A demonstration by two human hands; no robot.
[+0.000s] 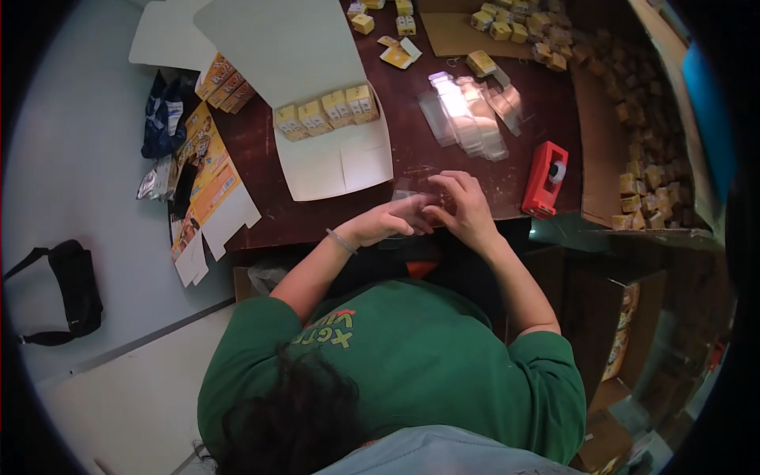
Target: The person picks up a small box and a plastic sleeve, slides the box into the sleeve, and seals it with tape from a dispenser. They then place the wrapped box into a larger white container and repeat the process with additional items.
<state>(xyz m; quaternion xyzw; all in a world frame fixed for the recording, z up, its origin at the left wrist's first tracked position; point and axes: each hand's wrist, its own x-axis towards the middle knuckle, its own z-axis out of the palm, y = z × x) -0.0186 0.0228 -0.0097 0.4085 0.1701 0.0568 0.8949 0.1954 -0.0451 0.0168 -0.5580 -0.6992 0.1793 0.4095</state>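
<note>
Item: clear plastic piece (401, 191), at near edge of table (545, 107). Pos.: fwd of L hand (388, 222), to left of R hand (469, 210). Nearer: L hand, overlapping it in view. Long axis: unclear, partly hidden. L fingers: extended twd R hand. R fingers: curled, thumb near index. Grip, both: can't tell. Adj.: open white box (317, 172), fwd-left.

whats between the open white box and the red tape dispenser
A loose pile of clear plastic sleeves lies on the dark table between the open white box and the red tape dispenser, as the head view shows.
</note>
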